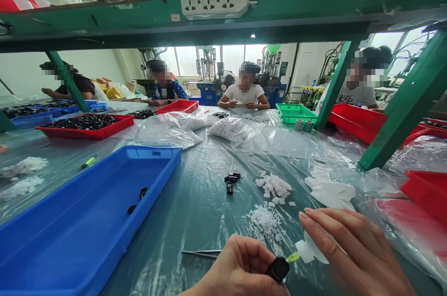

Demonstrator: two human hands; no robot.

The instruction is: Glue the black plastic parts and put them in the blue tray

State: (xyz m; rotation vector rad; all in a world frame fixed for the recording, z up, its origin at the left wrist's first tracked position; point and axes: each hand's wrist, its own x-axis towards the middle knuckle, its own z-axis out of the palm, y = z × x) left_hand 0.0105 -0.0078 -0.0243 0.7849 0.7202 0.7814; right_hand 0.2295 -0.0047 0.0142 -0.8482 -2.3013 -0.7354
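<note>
A small black part (pixel 278 269), smooth, shiny and rounded, sits at the bottom middle of the frame. The left hand (pixel 240 268) curls its fingers closed around it and pinches it. A thin yellow-green tip (pixel 292 257) points at the part from the right hand (pixel 352 251). That hand's fingers are long and nearly straight, and I cannot tell how they hold the tip. A flat white piece (pixel 308 250) lies just under them. Above the hands lie a heap of tiny white crumbs (pixel 266 223), some chunky white bits (pixel 274 186) and a few black parts (pixel 231 179). Thin metal tweezers (pixel 200 253) lie at the lower middle. The tabletop (pixel 195 203) is covered in crinkly clear plastic. A big blue plastic tray (pixel 87 240) fills the lower left.
</note>
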